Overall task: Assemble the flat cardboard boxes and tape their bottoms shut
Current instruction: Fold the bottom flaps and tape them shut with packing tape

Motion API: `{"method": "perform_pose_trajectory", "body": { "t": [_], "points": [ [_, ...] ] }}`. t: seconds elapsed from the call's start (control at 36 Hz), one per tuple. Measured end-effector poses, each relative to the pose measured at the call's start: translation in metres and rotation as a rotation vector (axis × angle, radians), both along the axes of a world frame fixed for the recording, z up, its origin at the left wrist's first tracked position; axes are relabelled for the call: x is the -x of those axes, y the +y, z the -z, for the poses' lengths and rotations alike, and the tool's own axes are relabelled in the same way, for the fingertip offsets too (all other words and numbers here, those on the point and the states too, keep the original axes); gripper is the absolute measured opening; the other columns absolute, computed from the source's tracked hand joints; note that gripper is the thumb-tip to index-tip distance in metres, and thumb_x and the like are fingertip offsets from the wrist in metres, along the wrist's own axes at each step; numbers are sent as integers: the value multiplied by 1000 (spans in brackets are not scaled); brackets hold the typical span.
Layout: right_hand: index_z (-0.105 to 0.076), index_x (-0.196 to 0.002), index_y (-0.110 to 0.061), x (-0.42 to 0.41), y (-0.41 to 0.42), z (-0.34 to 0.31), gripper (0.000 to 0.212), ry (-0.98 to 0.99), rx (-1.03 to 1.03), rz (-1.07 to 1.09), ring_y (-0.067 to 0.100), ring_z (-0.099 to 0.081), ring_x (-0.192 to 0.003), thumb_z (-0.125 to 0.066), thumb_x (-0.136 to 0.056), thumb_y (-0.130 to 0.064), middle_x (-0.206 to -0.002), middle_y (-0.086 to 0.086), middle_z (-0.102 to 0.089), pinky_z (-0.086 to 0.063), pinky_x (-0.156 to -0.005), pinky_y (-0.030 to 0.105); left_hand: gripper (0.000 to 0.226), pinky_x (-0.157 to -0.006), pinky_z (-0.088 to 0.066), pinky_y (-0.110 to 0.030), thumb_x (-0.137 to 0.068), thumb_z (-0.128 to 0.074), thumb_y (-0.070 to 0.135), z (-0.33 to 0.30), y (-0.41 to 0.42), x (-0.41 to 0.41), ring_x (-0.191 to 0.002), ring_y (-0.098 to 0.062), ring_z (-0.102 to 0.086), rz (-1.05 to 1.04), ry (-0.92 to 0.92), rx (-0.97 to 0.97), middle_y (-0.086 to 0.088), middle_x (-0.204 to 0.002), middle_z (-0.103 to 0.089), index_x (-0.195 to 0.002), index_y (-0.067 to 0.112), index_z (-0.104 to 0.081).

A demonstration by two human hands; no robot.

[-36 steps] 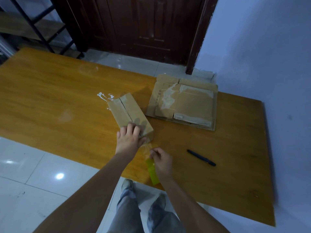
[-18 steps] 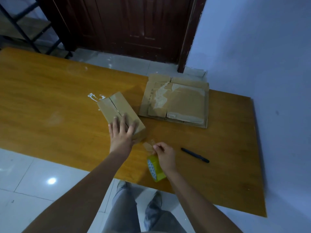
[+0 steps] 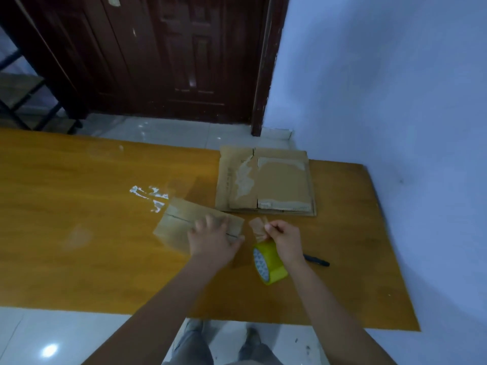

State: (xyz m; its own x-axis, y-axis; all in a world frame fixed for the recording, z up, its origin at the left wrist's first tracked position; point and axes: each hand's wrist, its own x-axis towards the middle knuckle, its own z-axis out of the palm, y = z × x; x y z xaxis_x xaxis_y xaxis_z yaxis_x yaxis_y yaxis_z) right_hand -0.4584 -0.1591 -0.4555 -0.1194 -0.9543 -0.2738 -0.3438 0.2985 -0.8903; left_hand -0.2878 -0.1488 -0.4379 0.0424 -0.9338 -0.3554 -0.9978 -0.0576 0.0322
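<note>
With my left hand (image 3: 213, 239) pressing flat on the box (image 3: 196, 222) mid-desk and my right hand (image 3: 286, 239) pinching the pulled tape end (image 3: 258, 226) above the roll (image 3: 270, 262), the loose strip could fold onto itself before reaching the seam.

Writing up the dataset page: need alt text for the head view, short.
Seen from above, a person's left hand presses flat on a small assembled cardboard box on a wooden table, while the right hand pinches the pulled end of a yellow tape roll beside it. Flattened boxes lie behind, a black pen to the right.
</note>
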Motion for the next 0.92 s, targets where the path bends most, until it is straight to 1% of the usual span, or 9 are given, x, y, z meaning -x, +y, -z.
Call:
{"method": "perform_pose_trajectory", "body": {
  "t": [0.08, 0.19, 0.25, 0.33, 0.56, 0.64, 0.72, 0.81, 0.92],
  "points": [
    [-60, -62, -19, 0, -6, -19, 31, 32, 40, -30, 20, -58, -66, -59, -92, -12, -61, 0, -61, -46, -70, 35, 71, -104, -31, -46, -88, -19, 71, -13, -16, -2, -129, -33, -30, -42, 271, 67, -14, -136, -35, -135, 25, -46],
    [-62, -61, -21, -9, -12, -43, 30, 63, 98, -39, 15, -56, -60, -63, -90, -18, -56, -6, -59, -42, -62, 28, 73, -84, -41, -34, -78, -43, 76, -26, -43, 5, -101, -21, -50, -38, 863, -5, -5, -102, -53, -106, 11, -60],
    [-66, -64, -16, -15, -14, -50, 25, 55, 118, -26, 14, -56, -60, -65, -89, -20, -54, -7, -60, -43, -62, 30, 54, -65, -33, -32, -78, -58, 59, -33, -50, 7, -72, -17, -44, -18, 1094, -97, -5, -75, -44, -78, 6, -49],
    [-69, -68, -13, -25, -13, -58, 22, 41, 136, 5, 15, -62, -64, -64, -89, -19, -62, -2, -66, -48, -67, 33, 28, -63, -38, -33, -91, -62, 26, -34, -60, 2, -68, -19, -49, -59, 1339, -169, -11, -71, -49, -73, 9, -47],
    [-70, -73, -19, -43, -3, -75, 22, 80, 193, 143, 8, -58, -57, -61, -90, -9, -53, -10, -63, -48, -65, 29, 23, -58, -54, -46, -98, -50, 20, -49, -72, -3, -60, -31, -62, 91, 1325, -168, -29, -83, -61, -76, 13, -47],
    [-73, -100, -7, -49, 5, -81, 16, 110, 195, 149, 15, -64, -77, -60, -91, -9, -80, 4, -71, -50, -79, 36, 23, -48, -52, -39, -99, -47, 21, -55, -71, -3, -60, -38, -63, 128, 1324, -144, -18, -79, -65, -81, 7, -48],
    [-65, -121, -14, -57, 12, -87, 32, 209, 190, 135, 15, -62, -104, -58, -91, -6, -113, 7, -69, -47, -91, 28, 23, -43, -47, -28, -99, -46, 18, -56, -72, -2, -49, -22, -58, 146, 1329, -110, 5, -58, -62, -80, 8, -49],
    [-57, -130, -17, -61, 17, -87, 39, 346, 165, 83, 20, -51, -121, -55, -92, -9, -130, 15, -55, -42, -100, 34, 26, -42, -45, -28, -100, -44, 21, -56, -75, -5, -44, -16, -56, 224, 1289, -69, 3, -67, -61, -75, 16, -48],
    [-52, -128, -15, -61, 31, -96, 36, 186, 25, 188, 10, -55, -101, -50, -97, -33, -119, 4, -54, -45, -84, 24, 29, -39, -44, -25, -100, -41, 28, -55, -80, -16, -43, -19, -60, 186, 1317, -70, -10, -80, -57, -87, 4, -49]
  ]
}}
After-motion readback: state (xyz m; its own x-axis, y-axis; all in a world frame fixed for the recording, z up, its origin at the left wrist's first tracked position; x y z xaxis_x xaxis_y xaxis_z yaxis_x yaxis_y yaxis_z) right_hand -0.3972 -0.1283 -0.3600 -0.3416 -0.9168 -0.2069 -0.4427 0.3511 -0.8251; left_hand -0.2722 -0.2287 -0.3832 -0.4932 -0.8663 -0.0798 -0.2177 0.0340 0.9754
